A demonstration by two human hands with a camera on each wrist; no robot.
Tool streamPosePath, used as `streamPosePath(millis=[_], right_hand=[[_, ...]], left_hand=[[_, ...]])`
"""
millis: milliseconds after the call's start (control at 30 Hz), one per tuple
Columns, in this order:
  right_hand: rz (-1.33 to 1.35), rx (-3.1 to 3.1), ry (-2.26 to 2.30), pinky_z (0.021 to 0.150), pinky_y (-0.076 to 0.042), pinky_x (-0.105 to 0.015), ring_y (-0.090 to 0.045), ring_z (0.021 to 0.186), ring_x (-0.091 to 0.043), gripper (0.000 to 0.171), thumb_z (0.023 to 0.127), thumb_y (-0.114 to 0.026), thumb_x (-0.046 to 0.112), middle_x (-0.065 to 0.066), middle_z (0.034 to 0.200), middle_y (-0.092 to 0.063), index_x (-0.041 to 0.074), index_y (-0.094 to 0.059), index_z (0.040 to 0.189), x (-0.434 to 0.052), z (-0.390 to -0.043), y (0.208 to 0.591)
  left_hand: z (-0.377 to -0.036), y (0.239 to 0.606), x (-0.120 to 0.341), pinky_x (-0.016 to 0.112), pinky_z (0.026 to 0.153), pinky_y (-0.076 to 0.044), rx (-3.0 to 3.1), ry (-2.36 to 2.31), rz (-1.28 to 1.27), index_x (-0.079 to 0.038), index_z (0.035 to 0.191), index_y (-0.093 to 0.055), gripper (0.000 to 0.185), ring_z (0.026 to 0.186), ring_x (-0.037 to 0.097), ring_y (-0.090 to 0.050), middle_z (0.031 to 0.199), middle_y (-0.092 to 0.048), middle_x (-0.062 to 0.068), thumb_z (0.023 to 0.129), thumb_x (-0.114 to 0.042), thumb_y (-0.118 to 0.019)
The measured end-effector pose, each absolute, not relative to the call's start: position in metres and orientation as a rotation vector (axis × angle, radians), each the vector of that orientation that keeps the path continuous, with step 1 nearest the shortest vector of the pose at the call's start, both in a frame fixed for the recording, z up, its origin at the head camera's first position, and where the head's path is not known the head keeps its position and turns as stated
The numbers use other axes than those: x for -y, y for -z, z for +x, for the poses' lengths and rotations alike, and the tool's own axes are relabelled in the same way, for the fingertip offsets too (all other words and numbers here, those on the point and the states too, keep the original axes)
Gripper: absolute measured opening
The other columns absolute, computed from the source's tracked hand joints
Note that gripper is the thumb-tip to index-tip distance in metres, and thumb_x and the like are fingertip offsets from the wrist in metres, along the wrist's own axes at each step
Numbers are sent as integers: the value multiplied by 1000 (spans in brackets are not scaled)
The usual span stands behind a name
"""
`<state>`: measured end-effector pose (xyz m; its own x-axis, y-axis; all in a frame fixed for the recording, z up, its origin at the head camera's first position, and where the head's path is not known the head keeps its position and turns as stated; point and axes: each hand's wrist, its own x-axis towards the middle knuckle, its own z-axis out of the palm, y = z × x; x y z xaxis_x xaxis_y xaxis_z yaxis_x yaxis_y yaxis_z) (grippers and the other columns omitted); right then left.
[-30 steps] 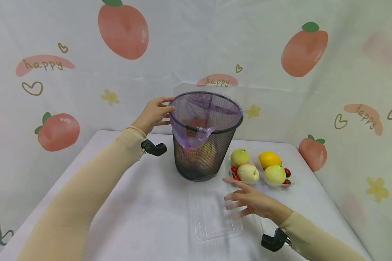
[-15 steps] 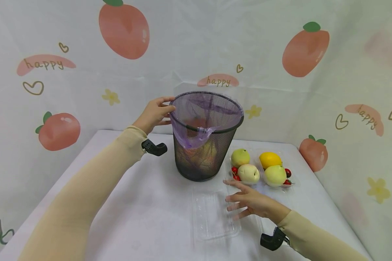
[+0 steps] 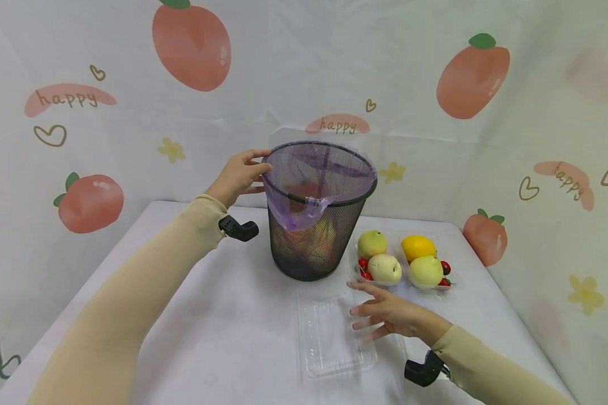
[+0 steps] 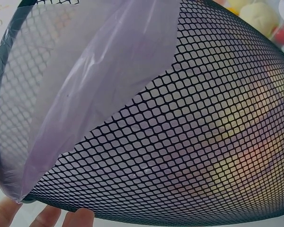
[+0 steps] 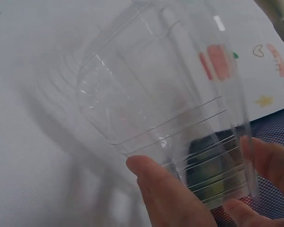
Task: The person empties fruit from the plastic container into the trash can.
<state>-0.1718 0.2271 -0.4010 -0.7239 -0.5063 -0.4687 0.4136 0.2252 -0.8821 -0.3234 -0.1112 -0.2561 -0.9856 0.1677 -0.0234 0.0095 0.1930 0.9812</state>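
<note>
Gripping the bin (image 3: 318,239) by its rim, left hand (image 3: 239,175) at the left side, right hand (image 3: 391,311) grasping the box (image 3: 329,337) from the right, box in front of the bin, liner (image 3: 302,216) folded over the rim, lemon (image 3: 418,247) at right.

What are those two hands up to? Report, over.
Left hand gripping mesh bin by its rim. Right hand holding clear plastic container. Possible obstacle: bin, just beyond container.

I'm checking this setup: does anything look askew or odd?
The purple liner hangs unevenly on the black mesh wastebasket, drooping outside its near left while the near right rim looks bare. Fruit-like shapes show through the mesh, odd wastebasket contents.
</note>
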Motion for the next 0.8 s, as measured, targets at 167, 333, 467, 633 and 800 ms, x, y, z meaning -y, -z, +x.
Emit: streamPosePath(millis=[167,333,467,633,800], right_hand=[[-100,-1732,1577,81,-57,-49,-64,107,-35,72,97,-57,11,-32,132,-44,8,-13,154,-230,-173,400],[-86,-1730,1544,76,-60,-41,-66,102,-30,72,96,-56,8,-28,129,-49,7,-14,155,-232,-173,401],[-78,-1755,1502,66,-60,-26,-67,98,-25,73,94,-57,3,-24,124,-55,7,-15,154,-232,-173,403],[-58,-1722,1511,70,-60,-29,-66,97,-26,76,91,-55,-4,-24,122,-53,6,-13,154,-229,-172,405],[-14,-1725,1521,71,-61,-32,-65,93,-23,74,91,-55,-6,-23,117,-52,4,-16,153,-226,-171,406]], left_hand=[[-324,256,111,40,96,-53,-2330,-1909,175,-19,146,-43,50,94,17,-55,119,-50,5,97,-16,-54],[-323,256,111,40,96,-53,-2337,-1900,177,-19,146,-43,50,95,17,-55,120,-49,5,98,-16,-54],[-323,257,111,39,96,-53,-2330,-1904,165,-20,146,-43,50,95,17,-55,120,-49,4,98,-17,-54],[-323,257,111,40,96,-53,-2330,-1910,166,-20,146,-44,50,95,18,-55,121,-50,5,98,-17,-54],[-323,256,111,40,97,-53,-2336,-1902,168,-20,146,-43,50,99,19,-55,124,-50,6,98,-17,-54]])
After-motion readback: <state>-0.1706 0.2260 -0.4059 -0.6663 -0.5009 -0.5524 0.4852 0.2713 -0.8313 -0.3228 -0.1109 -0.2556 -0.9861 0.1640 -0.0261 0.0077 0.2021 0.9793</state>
